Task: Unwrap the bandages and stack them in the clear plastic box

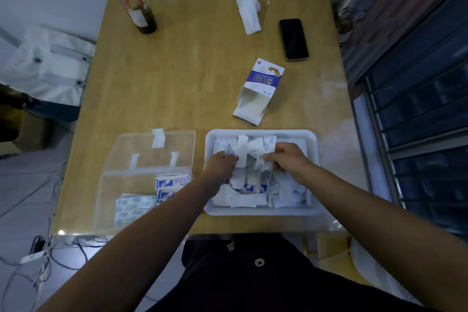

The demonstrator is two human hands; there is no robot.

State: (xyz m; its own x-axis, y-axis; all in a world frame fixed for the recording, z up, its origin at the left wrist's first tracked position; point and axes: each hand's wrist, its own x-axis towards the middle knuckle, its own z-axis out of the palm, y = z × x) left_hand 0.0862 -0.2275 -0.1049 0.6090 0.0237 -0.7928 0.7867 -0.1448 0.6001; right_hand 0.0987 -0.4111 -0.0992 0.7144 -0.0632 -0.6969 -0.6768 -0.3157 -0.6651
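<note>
Plainly worked low over the wooden table (190, 71), reaching in across its near edge. Kept both hands inside the white tray (260, 132) directly beneath them. Had the clear plastic box (121, 185) lying open just left of the left forearm, with its lid (141, 144) flat beyond. Left the opened carton (260, 83) a little beyond the right hand, and a phone (293, 39) further beyond again. Held the left hand (222, 162) and right hand (286, 157) close together but not touching, each with fingers curled, pinching paper out of the jumbled bandages (250, 185) and torn wrappers under the palms. Could not tell whether both were on one piece or on two. Had some stacked bandages (172, 182) already in the box, beside the left wrist. Judged the main risk to lie in the clutter: might easily have lifted an empty wrapper instead of a bandage, or dragged neighbouring strips over the tray rim. Could also have torn unevenly and let sticky ends fold onto themselves or cling to loose paper. Risked, too, brushing the box with the left forearm on the way across, nudging it or toppling the small, loosely piled stacks inside.
</note>
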